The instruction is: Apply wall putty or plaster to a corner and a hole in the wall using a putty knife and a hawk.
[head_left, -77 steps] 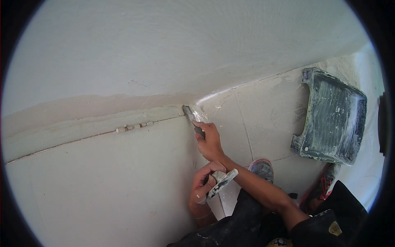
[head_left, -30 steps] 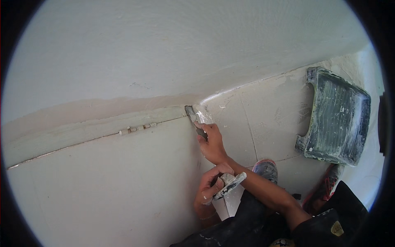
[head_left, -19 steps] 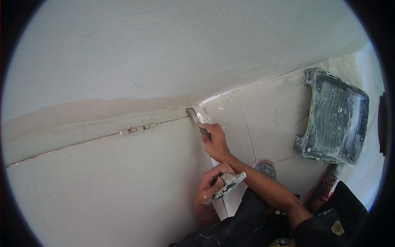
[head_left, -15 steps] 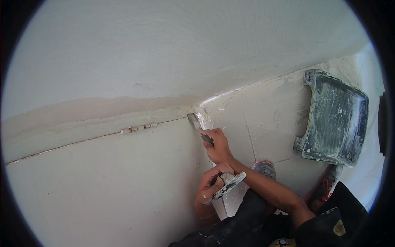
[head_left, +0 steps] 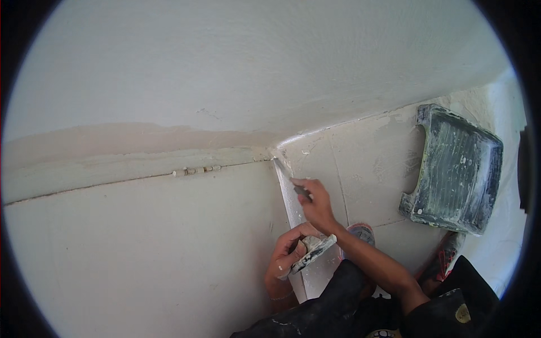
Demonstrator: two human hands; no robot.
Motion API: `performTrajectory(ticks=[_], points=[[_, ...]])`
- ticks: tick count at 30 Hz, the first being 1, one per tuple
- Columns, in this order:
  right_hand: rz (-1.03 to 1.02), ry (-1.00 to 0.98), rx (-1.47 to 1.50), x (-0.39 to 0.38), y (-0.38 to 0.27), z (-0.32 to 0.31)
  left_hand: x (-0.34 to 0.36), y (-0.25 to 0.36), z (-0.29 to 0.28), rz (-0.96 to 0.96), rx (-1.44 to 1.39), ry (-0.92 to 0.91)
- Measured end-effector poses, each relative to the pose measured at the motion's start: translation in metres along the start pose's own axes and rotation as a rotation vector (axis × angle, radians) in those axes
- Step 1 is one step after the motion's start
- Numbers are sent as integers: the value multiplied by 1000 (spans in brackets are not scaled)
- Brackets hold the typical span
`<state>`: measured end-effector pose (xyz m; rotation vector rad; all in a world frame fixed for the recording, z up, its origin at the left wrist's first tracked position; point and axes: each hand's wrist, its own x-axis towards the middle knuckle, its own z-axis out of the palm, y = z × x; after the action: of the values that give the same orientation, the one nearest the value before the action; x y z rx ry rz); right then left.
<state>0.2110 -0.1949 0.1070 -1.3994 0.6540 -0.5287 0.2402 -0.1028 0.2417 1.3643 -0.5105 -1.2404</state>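
Observation:
My right hand (head_left: pixel 318 207) is closed round the dark handle of a putty knife (head_left: pixel 302 193). The knife's thin blade slants up and left, its tip at the corner where the walls (head_left: pixel 214 225) meet the tiled floor (head_left: pixel 360 163). Close below, my left hand (head_left: pixel 284 259) grips a putty-smeared scraper (head_left: pixel 316 254), its broad blade edge facing right; a pale lump of putty seems to lie on it. The scraper's handle is hidden by the fingers. My right forearm passes just right of the scraper.
A dark green plastic tray (head_left: pixel 459 169), crusted with white, lies on the floor at the right. A thin pipe with pale fittings (head_left: pixel 196 170) runs along the left wall. My shoes (head_left: pixel 360 232) and dark-clothed knees (head_left: pixel 332 293) are close below my hands.
My right hand has drawn the putty knife slightly right and down; its blade now shows edge-on at the corner. The left hand keeps its hold on the scraper. The view has shifted slightly.

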Motion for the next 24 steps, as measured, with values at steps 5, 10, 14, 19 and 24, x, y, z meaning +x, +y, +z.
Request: performTrajectory(ticks=[5, 10, 14, 19, 24], points=[[644, -77, 588, 15, -17, -36, 2, -2, 1, 44, -18, 14], [780, -157, 860, 37, -17, -29, 5, -3, 7, 44, -18, 30], [807, -69, 1009, 50, -30, -12, 3, 0, 10, 24, -59, 29], [839, -56, 1139, 50, -36, 8, 0, -3, 6, 46, -85, 5], [794, -36, 1152, 54, -44, 7, 0, 3, 6, 31, -114, -29]])
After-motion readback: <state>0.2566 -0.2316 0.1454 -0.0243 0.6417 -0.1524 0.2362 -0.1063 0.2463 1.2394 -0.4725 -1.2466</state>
